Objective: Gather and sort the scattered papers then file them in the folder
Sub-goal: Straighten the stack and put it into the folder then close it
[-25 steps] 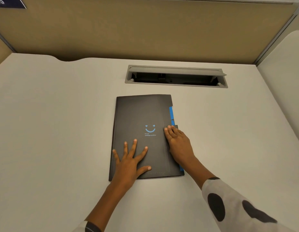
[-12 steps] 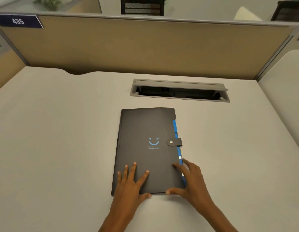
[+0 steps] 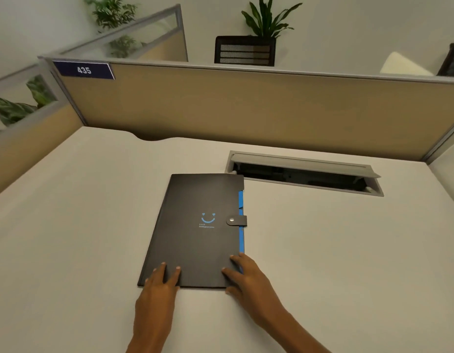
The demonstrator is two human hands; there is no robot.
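Note:
A black folder [image 3: 195,240] with a blue smiley print lies flat and closed on the white desk [image 3: 335,250]. Its snap strap [image 3: 236,220] is fastened over the right edge, where blue paper edges [image 3: 241,240] stick out. My left hand [image 3: 159,289] rests with its fingertips on the folder's near left corner. My right hand [image 3: 249,278] lies on the near right corner, thumb at the bottom edge. Neither hand grips anything. No loose papers are in sight.
A grey cable hatch [image 3: 304,171] stands open in the desk behind the folder. Tan cubicle partitions [image 3: 246,105] wall off the back and left, with a "435" sign [image 3: 84,70]. Plants and a chair back [image 3: 245,50] show beyond.
My right hand left the snap strap and slid down to the folder's near right corner. My left hand drew back to the near edge. The view tilted up.

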